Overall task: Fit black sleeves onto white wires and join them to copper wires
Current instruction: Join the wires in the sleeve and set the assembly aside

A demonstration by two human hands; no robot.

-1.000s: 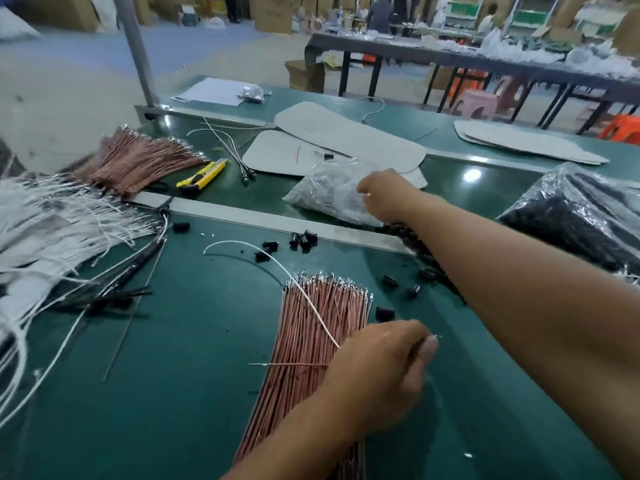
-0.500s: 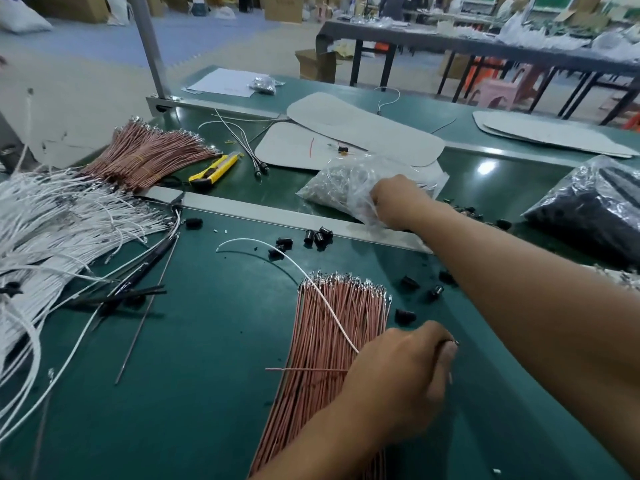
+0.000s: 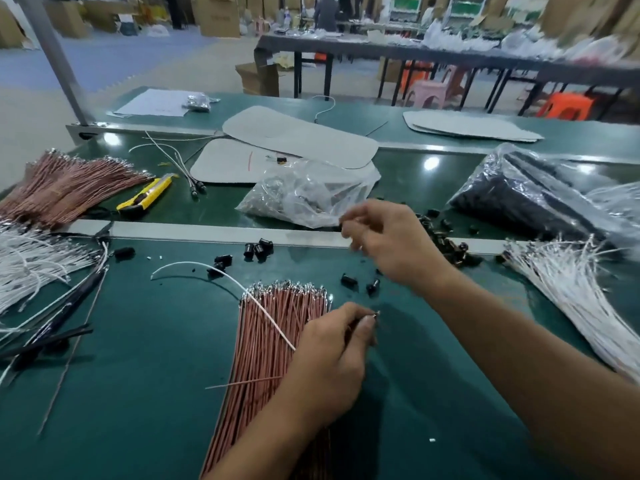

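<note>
My left hand (image 3: 329, 362) pinches a white wire (image 3: 221, 271) that arcs away to the left, and a single copper wire (image 3: 242, 382) sticks out beside it. A metal tip shows at its fingertips. The hand rests over a bundle of copper wires (image 3: 273, 327) on the green table. My right hand (image 3: 394, 244) is raised and blurred near a clear bag (image 3: 308, 192), its fingers curled around a small dark piece that looks like a black sleeve. Loose black sleeves (image 3: 259, 247) lie scattered between the hands, with a pile (image 3: 446, 240) behind the right wrist.
White wire bundles lie at the left (image 3: 31, 258) and right (image 3: 571, 289). A second copper bundle (image 3: 65, 185) and a yellow utility knife (image 3: 145, 197) sit at the back left. A bag of black parts (image 3: 526, 195) is at the right, with grey pads (image 3: 301, 136) behind.
My right hand has pulled back from the clear bag and lifted toward me, fingers now curled on a small dark piece. The left hand keeps its hold on the wires.
</note>
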